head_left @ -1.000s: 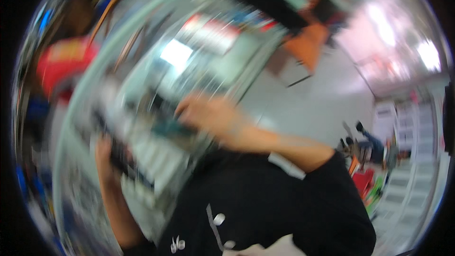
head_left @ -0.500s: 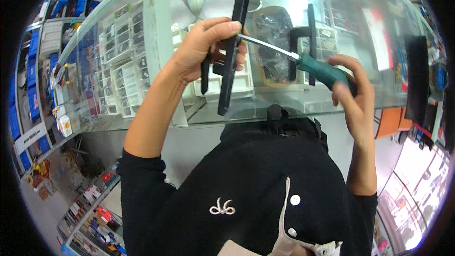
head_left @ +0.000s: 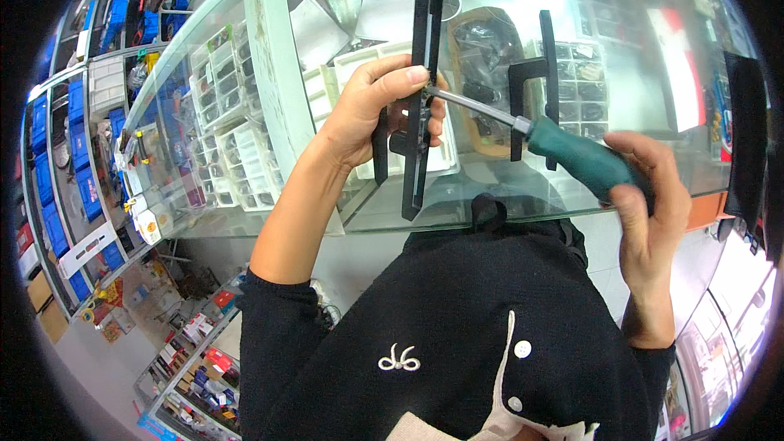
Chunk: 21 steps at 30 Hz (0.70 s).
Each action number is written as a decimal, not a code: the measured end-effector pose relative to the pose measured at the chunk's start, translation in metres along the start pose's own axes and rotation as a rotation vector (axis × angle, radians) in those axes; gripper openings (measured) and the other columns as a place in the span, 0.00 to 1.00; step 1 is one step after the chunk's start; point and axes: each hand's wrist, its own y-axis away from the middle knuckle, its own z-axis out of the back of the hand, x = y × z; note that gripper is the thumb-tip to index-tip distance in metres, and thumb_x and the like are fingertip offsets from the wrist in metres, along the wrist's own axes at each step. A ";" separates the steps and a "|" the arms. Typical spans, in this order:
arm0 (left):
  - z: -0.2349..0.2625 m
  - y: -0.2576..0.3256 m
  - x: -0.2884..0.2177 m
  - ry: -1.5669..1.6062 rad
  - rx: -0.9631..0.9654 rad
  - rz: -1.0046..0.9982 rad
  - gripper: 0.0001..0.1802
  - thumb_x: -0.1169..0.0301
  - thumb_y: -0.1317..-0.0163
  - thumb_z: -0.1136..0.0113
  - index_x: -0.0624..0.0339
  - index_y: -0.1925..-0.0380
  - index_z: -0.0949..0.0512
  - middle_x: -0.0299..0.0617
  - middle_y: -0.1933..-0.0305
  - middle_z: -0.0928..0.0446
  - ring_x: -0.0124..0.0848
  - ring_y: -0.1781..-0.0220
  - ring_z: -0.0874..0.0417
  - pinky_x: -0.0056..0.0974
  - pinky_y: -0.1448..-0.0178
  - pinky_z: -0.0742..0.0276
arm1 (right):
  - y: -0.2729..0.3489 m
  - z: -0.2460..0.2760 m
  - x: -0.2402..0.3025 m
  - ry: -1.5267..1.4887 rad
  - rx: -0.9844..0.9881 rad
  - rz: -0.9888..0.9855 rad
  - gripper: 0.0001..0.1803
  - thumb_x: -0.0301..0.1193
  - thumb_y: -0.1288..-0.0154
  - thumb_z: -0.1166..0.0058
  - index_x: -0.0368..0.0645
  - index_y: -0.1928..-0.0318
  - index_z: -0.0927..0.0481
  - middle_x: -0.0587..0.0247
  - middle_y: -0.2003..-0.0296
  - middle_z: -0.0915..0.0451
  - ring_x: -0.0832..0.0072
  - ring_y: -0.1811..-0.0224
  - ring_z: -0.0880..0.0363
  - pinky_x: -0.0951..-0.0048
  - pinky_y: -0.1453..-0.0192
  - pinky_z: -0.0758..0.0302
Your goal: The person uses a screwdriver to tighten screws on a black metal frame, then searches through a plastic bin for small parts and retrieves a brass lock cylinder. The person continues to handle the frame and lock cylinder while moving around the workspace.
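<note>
My left hand [head_left: 359, 118] grips a black bracket [head_left: 418, 167], made of a long bar joined to a shorter one, and holds it nearly upright above the glass counter. The thumb presses on the long bar; the other fingers wrap behind it. In my right hand [head_left: 653, 220] is a screwdriver [head_left: 576, 157] with a dark green handle, its butt end held between thumb and fingers. The metal shaft slants up to the left, and its tip meets the long bar beside my left thumb. Any screw there is too small to make out. A similar black bracket [head_left: 551, 106] appears on the counter between my hands.
Under the glass counter [head_left: 367, 216] are white compartment trays [head_left: 216, 86] of small parts and an open box of dark plastic-wrapped items [head_left: 483, 45]. Shelves with blue bins [head_left: 77, 114] stand at the left. A black panel [head_left: 743, 135] rises at the right.
The whole view has shifted slightly. The held bracket stands more upright, and the screwdriver's handle slopes lower to the right with my right hand. Its tip remains at the bar.
</note>
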 end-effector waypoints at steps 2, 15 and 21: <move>0.003 0.001 -0.003 0.080 -0.010 0.021 0.20 0.59 0.46 0.45 0.69 0.66 0.29 0.47 0.76 0.26 0.31 0.79 0.21 0.36 0.74 0.18 | -0.005 -0.001 -0.007 0.169 0.041 0.154 0.18 0.30 0.51 0.40 0.35 0.60 0.26 0.57 0.64 0.24 0.64 0.66 0.24 0.73 0.63 0.28; 0.016 0.017 -0.028 -0.248 0.002 0.123 0.15 0.61 0.46 0.41 0.63 0.66 0.27 0.39 0.75 0.24 0.29 0.75 0.20 0.34 0.71 0.25 | -0.002 -0.011 -0.031 0.151 0.044 0.427 0.25 0.30 0.58 0.33 0.37 0.56 0.26 0.51 0.62 0.23 0.62 0.64 0.23 0.68 0.61 0.26; -0.012 0.030 -0.061 -0.655 0.041 -0.317 0.18 0.64 0.54 0.33 0.65 0.68 0.25 0.36 0.76 0.25 0.20 0.74 0.26 0.26 0.70 0.31 | -0.014 -0.017 -0.047 -1.048 0.295 -0.874 0.22 0.47 0.34 0.61 0.39 0.60 0.28 0.56 0.82 0.27 0.82 0.93 0.46 0.82 0.89 0.48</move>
